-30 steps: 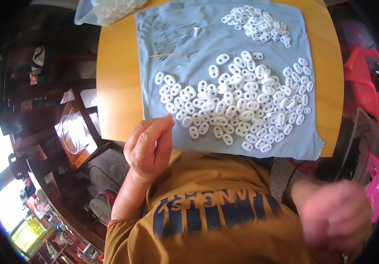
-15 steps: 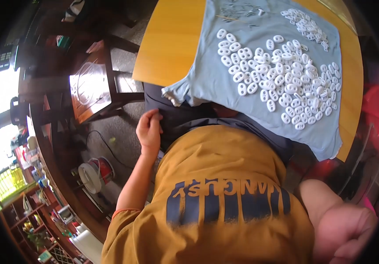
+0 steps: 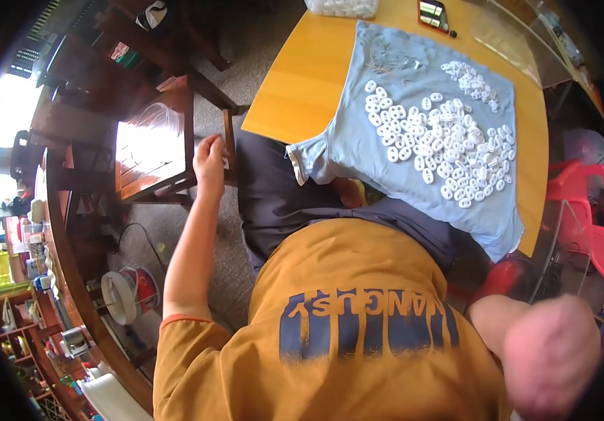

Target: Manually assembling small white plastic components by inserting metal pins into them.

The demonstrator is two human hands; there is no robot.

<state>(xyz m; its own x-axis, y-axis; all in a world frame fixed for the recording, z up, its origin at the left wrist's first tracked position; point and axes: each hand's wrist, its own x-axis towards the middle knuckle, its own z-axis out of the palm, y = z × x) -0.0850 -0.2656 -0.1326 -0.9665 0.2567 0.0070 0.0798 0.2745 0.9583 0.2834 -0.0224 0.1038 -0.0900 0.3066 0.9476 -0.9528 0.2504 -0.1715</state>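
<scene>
Held out beside my left thigh, next to a wooden chair, my left hand [image 3: 210,158] has its fingers curled in, and I see nothing in them. My right hand [image 3: 553,354] is raised close at the lower right, a pink blur whose fingers cannot be made out. A blue-grey cloth [image 3: 358,151] covers part of the table in front of me. Spread across it are many white oval pieces with two holes each [image 3: 449,137]. Smaller white pieces [image 3: 472,81] form a heap farther back, beside a scatter of thin greyish strips [image 3: 392,57].
The yellow wooden table [image 3: 302,88] carries a clear bag of white pieces [image 3: 343,7] and a dark phone-like device [image 3: 434,15] at the back. A wooden chair [image 3: 176,179] stands at left, a white-and-red spool-like thing [image 3: 130,295] below it. A red plastic chair [image 3: 582,217] is at right.
My left hand has swung outward to the left, away from my thigh. My right hand has shifted and blurred. The view has tilted, showing more of the table's far side.
</scene>
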